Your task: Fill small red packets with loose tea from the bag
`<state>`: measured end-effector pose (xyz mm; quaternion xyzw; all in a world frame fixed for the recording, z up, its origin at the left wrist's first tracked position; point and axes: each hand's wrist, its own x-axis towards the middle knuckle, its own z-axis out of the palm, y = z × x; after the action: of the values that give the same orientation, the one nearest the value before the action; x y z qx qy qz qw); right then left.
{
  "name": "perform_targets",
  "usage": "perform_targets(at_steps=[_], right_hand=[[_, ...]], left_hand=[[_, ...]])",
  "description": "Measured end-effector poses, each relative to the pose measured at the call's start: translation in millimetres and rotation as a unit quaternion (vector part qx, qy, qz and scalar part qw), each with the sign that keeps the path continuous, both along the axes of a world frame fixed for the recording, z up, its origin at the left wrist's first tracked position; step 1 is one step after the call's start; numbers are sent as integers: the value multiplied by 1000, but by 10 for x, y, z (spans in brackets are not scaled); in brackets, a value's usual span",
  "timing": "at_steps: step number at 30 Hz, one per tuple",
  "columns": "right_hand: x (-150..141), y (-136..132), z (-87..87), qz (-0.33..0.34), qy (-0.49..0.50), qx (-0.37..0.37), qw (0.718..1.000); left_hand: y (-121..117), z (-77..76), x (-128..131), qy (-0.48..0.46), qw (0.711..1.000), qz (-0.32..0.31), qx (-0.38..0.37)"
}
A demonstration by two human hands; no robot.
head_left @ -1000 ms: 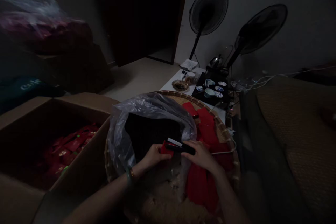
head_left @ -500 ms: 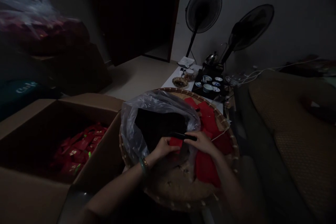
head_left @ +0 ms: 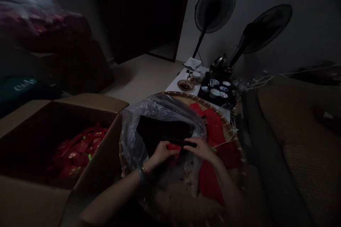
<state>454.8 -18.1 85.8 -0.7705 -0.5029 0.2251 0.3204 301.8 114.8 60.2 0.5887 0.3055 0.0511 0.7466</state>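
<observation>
My left hand [head_left: 163, 153] pinches a small red packet [head_left: 173, 147] between thumb and fingers. In my right hand [head_left: 199, 147] is a slim black stick-like tool [head_left: 183, 143]; its far end lies across the top of the packet, and its exact kind is too dark to make out. Both hands are over the near side of a clear plastic bag [head_left: 130, 124], whose open mouth shows dark contents. The bag sits in a round woven bamboo tray [head_left: 183, 198]. Flat red packets [head_left: 210, 181] lie in the tray to the right of the bag.
At left stands an open cardboard box [head_left: 98, 101] holding many red packets [head_left: 80, 152]. Beyond the tray, a low table carries small cups [head_left: 215, 93] and a kettle [head_left: 220, 61]. Two fans [head_left: 215, 7] stand behind. A white cord [head_left: 226, 142] crosses the tray's right side.
The view has shifted slightly. Both hands, still gripping the red packet and the black tool, appear a little further left, and the tool now covers more of the packet's top edge.
</observation>
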Motion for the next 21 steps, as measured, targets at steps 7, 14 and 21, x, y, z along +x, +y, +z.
perform_targets(at_steps=[7, 14, 21], right_hand=[[-179, -30, -99, -22, 17, 29, 999], [-245, 1, -102, 7, 40, 13, 999], [-115, 19, -139, -4, 36, 8, 999]], left_hand=[[-7, -6, -246, 2, 999, -2, -32], [-8, -103, -311, 2, 1000, 10, -11], [-16, -105, -212, 9, 1000, 5, -20]])
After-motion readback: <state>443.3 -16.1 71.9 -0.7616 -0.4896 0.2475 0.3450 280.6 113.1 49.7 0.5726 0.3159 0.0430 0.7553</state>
